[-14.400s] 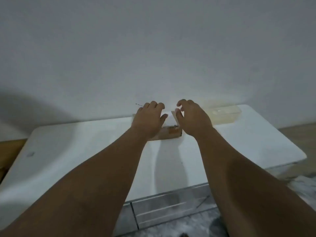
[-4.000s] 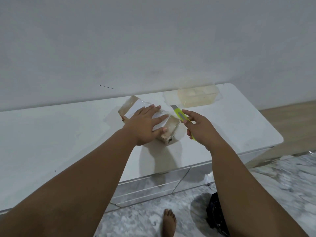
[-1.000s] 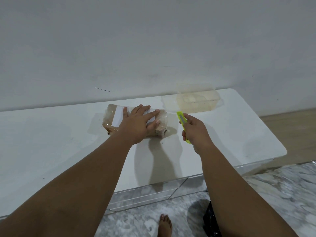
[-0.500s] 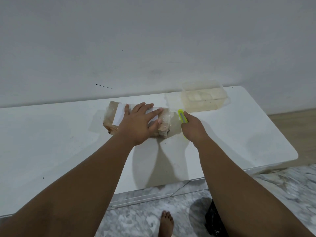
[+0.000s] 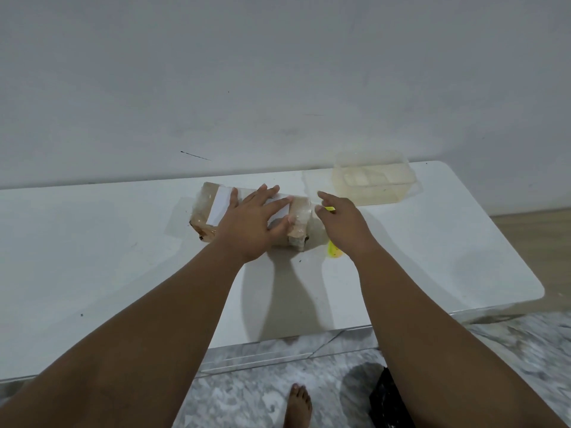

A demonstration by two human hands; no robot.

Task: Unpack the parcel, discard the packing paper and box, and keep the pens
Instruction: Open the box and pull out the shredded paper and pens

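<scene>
The parcel, a brown cardboard box wrapped in clear tape with a white label, lies on the white table near the wall. My left hand presses down on its top with fingers spread and holds it still. My right hand is closed around a yellow-green utility knife right at the parcel's right end. Only the knife's tail and a sliver near my fingers show; its blade is hidden. No pens or packing paper are visible.
A clear plastic container stands at the back right of the table, close to the wall. A black bag lies on the marble floor below the table's front edge, beside my bare foot.
My right hand has brought the knife left, up against the parcel's right end. My left hand stays on top of the parcel, which has not shifted.
</scene>
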